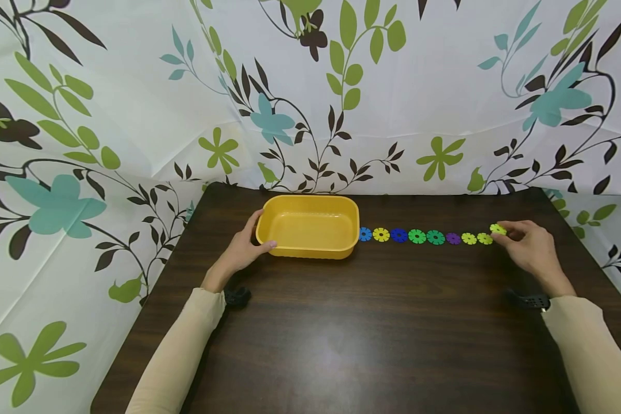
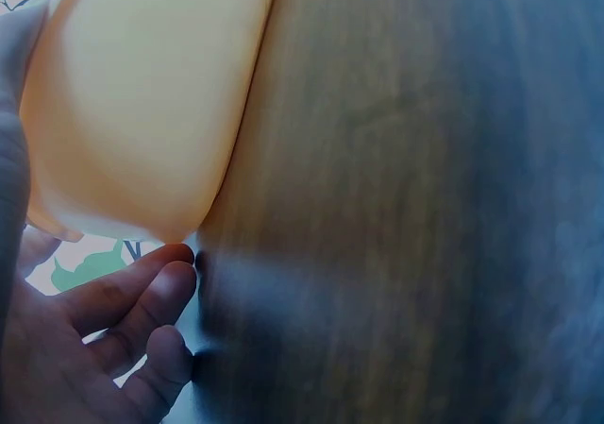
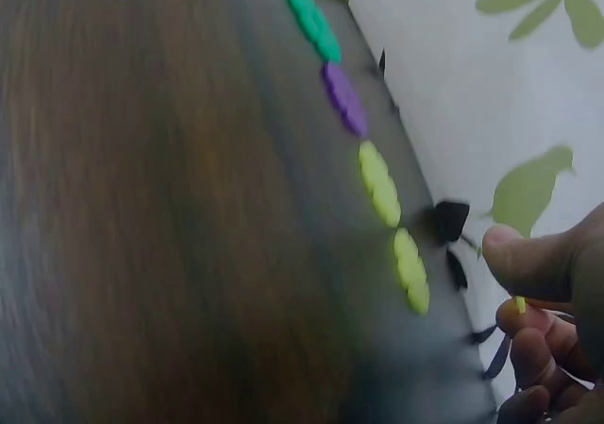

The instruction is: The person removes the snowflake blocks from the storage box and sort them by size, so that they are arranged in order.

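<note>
My left hand grips a yellow plastic tub at its left end, the thumb at the near rim and the fingers around the outer side. In the left wrist view the tub fills the upper left, with fingertips just below its corner. Far to the right, my right hand pinches a yellow-green notched disc between thumb and fingers. In the right wrist view only a sliver of that disc shows. Beside it, a yellow disc ends a row lying on the table.
The row runs from a light blue disc at the tub's right side through yellow, dark blue, green and purple ones. A dark wooden table lies beneath. A leaf-patterned cloth hangs behind and along the sides.
</note>
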Demonstrator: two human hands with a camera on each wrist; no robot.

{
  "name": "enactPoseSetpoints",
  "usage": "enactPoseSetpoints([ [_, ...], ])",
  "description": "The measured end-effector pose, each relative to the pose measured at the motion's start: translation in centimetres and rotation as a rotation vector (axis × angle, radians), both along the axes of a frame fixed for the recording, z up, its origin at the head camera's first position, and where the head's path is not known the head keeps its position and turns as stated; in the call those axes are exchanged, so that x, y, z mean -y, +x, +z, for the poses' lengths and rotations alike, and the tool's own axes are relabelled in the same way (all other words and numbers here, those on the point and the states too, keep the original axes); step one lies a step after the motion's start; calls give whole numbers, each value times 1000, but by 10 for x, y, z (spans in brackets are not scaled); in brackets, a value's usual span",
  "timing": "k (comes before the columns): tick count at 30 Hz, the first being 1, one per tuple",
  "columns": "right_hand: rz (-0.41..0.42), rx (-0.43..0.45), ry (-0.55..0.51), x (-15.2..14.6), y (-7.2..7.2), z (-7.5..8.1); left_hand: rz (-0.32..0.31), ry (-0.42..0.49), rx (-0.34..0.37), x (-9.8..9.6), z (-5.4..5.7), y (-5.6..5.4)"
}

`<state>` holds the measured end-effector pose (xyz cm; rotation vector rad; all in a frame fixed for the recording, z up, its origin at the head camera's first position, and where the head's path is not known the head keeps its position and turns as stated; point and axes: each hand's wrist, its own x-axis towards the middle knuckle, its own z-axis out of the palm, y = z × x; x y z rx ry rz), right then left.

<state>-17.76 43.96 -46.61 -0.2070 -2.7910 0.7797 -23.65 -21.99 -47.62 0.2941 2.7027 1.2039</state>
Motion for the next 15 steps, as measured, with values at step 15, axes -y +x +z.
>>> enactPoseSetpoints([
  [15,-88,188,-48,-26,-4,-13,3,24,17,1,1,-1],
])
